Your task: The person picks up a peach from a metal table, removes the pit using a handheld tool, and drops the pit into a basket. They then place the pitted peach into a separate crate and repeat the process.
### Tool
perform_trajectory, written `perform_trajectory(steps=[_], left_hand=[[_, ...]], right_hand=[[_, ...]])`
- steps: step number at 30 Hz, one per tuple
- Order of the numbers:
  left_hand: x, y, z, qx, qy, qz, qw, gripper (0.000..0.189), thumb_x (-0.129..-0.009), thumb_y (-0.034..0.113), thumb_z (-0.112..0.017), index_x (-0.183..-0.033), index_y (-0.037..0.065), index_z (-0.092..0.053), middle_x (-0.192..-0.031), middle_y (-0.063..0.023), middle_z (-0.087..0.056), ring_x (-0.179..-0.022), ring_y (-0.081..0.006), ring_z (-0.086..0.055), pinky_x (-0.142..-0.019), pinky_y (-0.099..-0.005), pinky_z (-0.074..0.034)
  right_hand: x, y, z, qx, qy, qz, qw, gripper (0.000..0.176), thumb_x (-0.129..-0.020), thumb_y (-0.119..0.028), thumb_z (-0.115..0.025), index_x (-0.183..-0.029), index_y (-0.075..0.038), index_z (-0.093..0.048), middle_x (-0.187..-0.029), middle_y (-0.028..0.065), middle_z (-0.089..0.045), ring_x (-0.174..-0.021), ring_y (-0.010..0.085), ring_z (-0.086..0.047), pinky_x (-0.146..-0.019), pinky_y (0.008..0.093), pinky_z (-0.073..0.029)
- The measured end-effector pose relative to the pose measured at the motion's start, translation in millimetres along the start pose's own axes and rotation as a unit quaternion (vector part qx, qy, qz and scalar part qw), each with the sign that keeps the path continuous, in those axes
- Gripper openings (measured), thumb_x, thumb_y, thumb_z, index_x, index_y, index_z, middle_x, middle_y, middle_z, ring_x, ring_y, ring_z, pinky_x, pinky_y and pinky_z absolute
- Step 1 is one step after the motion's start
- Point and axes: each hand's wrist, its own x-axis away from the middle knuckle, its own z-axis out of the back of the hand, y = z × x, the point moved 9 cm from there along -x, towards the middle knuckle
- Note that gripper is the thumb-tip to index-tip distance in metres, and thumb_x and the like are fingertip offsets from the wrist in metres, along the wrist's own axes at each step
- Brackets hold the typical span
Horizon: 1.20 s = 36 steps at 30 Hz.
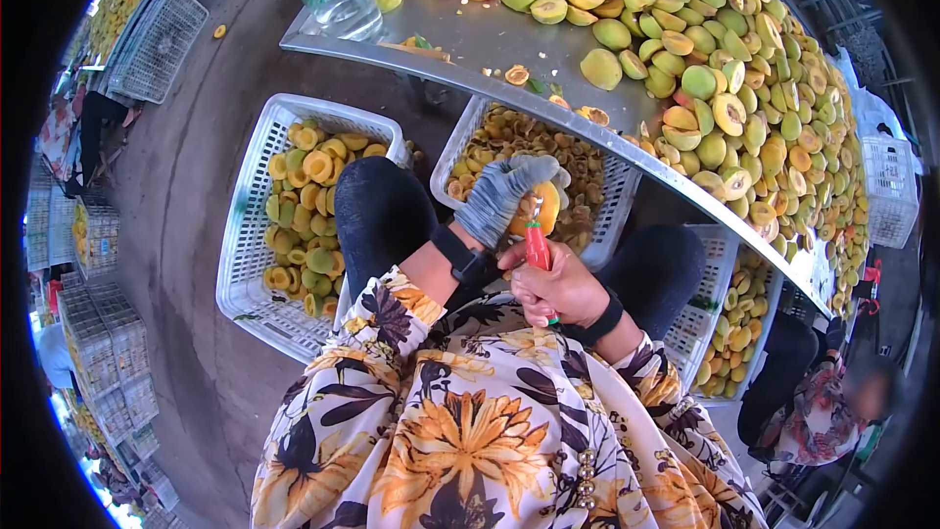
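My left hand [507, 198], in a grey glove, holds a yellow-orange fruit half [544, 212] above a white crate. Wrapped round the red handle of a small tool [537, 247] is my bare right hand [563, 284]; the tool's metal tip touches the fruit. Under my hands, the crate [446, 159] holds many small brownish pieces. To the left, another white crate [245, 225] contains yellow and green fruit halves [315, 167]. A large heap of halved fruit [725, 88] lies on the metal table in front of me.
The metal table's edge [509, 96] runs diagonally beyond my hands. A blue-lidded bottle [338, 0] stands on its left corner. A fruit crate [705, 323] is by my right knee. A person [818, 411] sits at the right; another [73, 137] is at the far left, near stacked crates [108, 343].
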Motion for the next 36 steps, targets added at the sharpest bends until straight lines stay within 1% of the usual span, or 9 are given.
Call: perform_trajectory(steps=[4,10,13,17,22,26,30,34,36], left_hand=[[10,35,-3,-0.355,0.107,-0.215,0.904,0.026,-0.080,0.021,-0.064,-0.093,-0.001,-0.063,-0.085,-0.0091,-0.065,-0.073,-0.0146,-0.062,-0.066,-0.0257,-0.050],[-1,-10,3,0.094,0.058,0.075,0.991,0.025,-0.078,0.023,-0.067,-0.088,0.001,-0.063,-0.082,-0.0076,-0.065,-0.069,-0.0140,-0.062,-0.063,-0.0256,-0.051],[0,21,4,-0.109,0.072,-0.176,0.976,0.020,-0.079,0.018,-0.066,-0.089,0.000,-0.065,-0.081,-0.0067,-0.066,-0.065,-0.0098,-0.058,-0.060,-0.0234,-0.049],[3,34,2,-0.324,0.111,-0.227,0.912,0.020,-0.079,0.016,-0.066,-0.091,0.000,-0.065,-0.079,-0.0058,-0.066,-0.067,-0.0080,-0.058,-0.059,-0.0221,-0.048],[0,-9,3,0.069,0.060,0.090,0.992,0.021,-0.078,0.019,-0.066,-0.086,-0.001,-0.064,-0.072,-0.0090,-0.065,-0.061,-0.0140,-0.060,-0.055,-0.0243,-0.049],[-3,-5,14,0.066,0.087,0.001,0.994,0.022,-0.079,0.020,-0.065,-0.085,-0.001,-0.064,-0.075,-0.0088,-0.065,-0.061,-0.0163,-0.060,-0.056,-0.0259,-0.050],[-7,8,26,-0.040,0.070,-0.133,0.988,0.029,-0.078,0.023,-0.067,-0.092,-0.002,-0.062,-0.084,-0.0111,-0.065,-0.069,-0.0173,-0.063,-0.061,-0.0276,-0.052],[-7,11,19,0.022,0.064,-0.062,0.996,0.029,-0.078,0.026,-0.068,-0.088,0.000,-0.064,-0.080,-0.0091,-0.065,-0.066,-0.0169,-0.062,-0.063,-0.0263,-0.051],[-4,5,12,0.109,0.066,-0.008,0.992,0.032,-0.078,0.032,-0.066,-0.087,0.001,-0.063,-0.077,-0.0109,-0.065,-0.065,-0.0201,-0.063,-0.056,-0.0293,-0.052]], right_hand=[[-1,2,4,-0.066,-0.001,-0.024,0.998,0.017,-0.080,0.001,-0.045,-0.097,0.001,-0.044,-0.056,0.0030,-0.044,-0.037,0.0065,-0.037,-0.033,0.0238,-0.034],[-12,-5,11,0.169,0.087,0.068,0.979,0.018,-0.078,0.000,-0.044,-0.096,0.001,-0.043,-0.055,0.0023,-0.043,-0.036,0.0076,-0.035,-0.034,0.0261,-0.034],[-2,-3,6,0.040,0.061,-0.002,0.997,0.017,-0.079,0.000,-0.045,-0.096,-0.001,-0.043,-0.056,0.0021,-0.043,-0.036,0.0068,-0.036,-0.033,0.0249,-0.033],[1,-1,-1,-0.099,0.015,-0.050,0.994,0.016,-0.079,0.001,-0.045,-0.095,-0.001,-0.044,-0.056,0.0022,-0.043,-0.036,0.0061,-0.036,-0.033,0.0246,-0.033],[-16,4,9,0.096,0.083,0.054,0.990,0.014,-0.080,0.000,-0.044,-0.093,-0.002,-0.044,-0.055,0.0023,-0.042,-0.035,0.0076,-0.036,-0.033,0.0250,-0.035],[-14,-11,22,0.299,0.165,0.151,0.928,0.014,-0.078,0.002,-0.043,-0.092,-0.001,-0.044,-0.053,0.0020,-0.042,-0.035,0.0082,-0.037,-0.033,0.0253,-0.036],[-11,8,10,-0.019,0.015,-0.063,0.998,0.016,-0.078,0.001,-0.048,-0.094,-0.002,-0.044,-0.056,0.0021,-0.042,-0.036,0.0066,-0.034,-0.034,0.0246,-0.033],[-16,3,-6,-0.104,-0.045,-0.042,0.993,0.016,-0.080,-0.003,-0.049,-0.095,-0.002,-0.044,-0.057,0.0018,-0.043,-0.036,0.0068,-0.036,-0.034,0.0243,-0.033],[-23,-7,9,0.133,0.071,0.059,0.987,0.012,-0.081,-0.004,-0.049,-0.092,-0.001,-0.047,-0.056,0.0025,-0.045,-0.035,0.0095,-0.039,-0.034,0.0260,-0.035]])
